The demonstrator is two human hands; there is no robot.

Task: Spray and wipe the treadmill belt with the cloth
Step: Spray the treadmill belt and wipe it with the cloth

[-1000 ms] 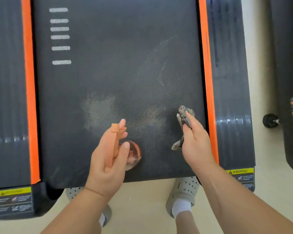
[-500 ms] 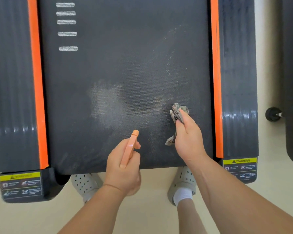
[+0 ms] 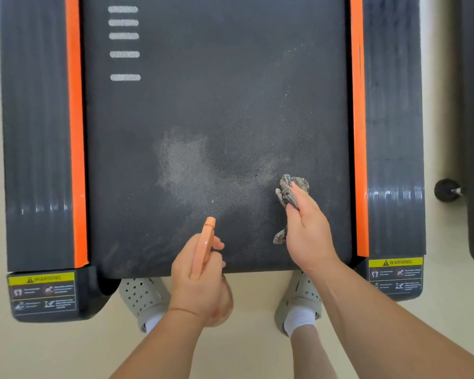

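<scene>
Fingers of your left hand [image 3: 200, 280] curl round spray bottle [image 3: 203, 247], aiming at belt [image 3: 216, 105]; right hand [image 3: 307, 225] bunches cloth [image 3: 288, 192], ready to wipe wet patch [image 3: 184, 162].

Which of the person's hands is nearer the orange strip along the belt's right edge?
Right. The right hand, holding the cloth, is just left of that orange strip; the left hand, gripping the spray bottle, is farther left.
</scene>
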